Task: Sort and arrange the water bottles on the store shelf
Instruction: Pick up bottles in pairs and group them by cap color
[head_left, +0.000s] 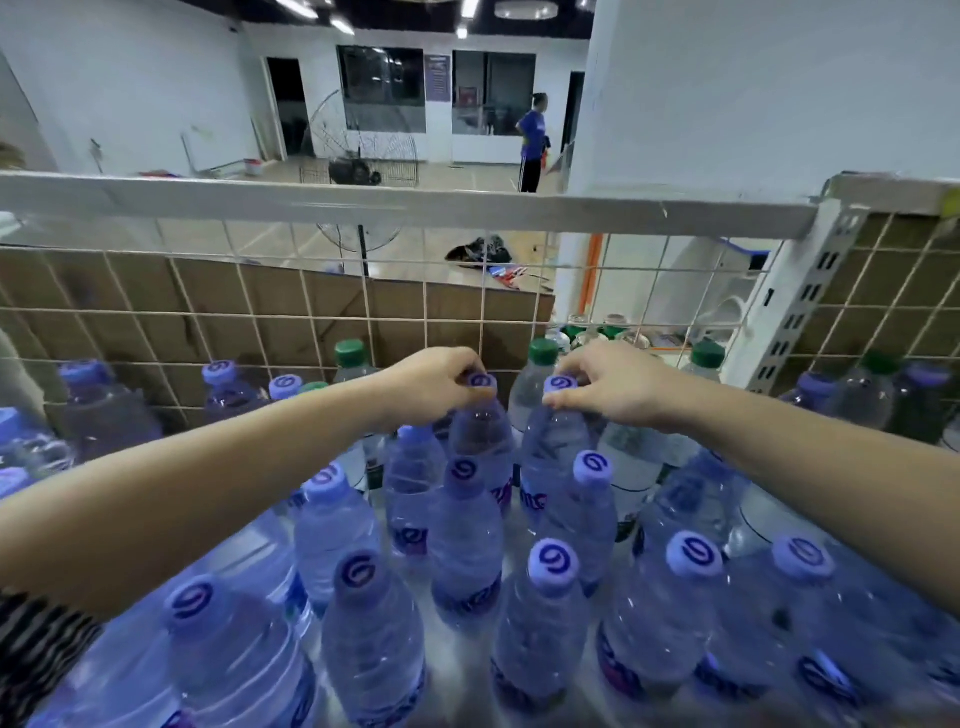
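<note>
Your left hand (436, 387): fingers curled down over the purple cap of a water bottle (480, 434), pinching it from above.
Your right hand (618, 387): fingertips and thumb pinch the purple cap of a second bottle (553, 447).
Held pair: side by side and upright, toward the back of the shelf (515, 545), near its middle. Whether they rest on it or are lifted cannot be told.
In the way, front: a middle row (465, 530) and a front row (545, 613) of purple-capped bottles stand packed between you and the pair. Both forearms reach over them.
In the way, behind: a green-capped bottle (535, 384) stands just behind the pair, between your hands. Another green-capped one (349, 358) is further left.
Sides: larger purple-capped bottles (104, 410) crowd the left. Blurred bottles stand at the far right.
Back of shelf: a wire grid (260, 312) under a white rail (363, 202), with cardboard (208, 291) behind it and a perforated upright (795, 306) at right.
Beyond: an open room with a floor fan (358, 156) and a person standing (532, 140).
Lower left: your striped sleeve (36, 649).
</note>
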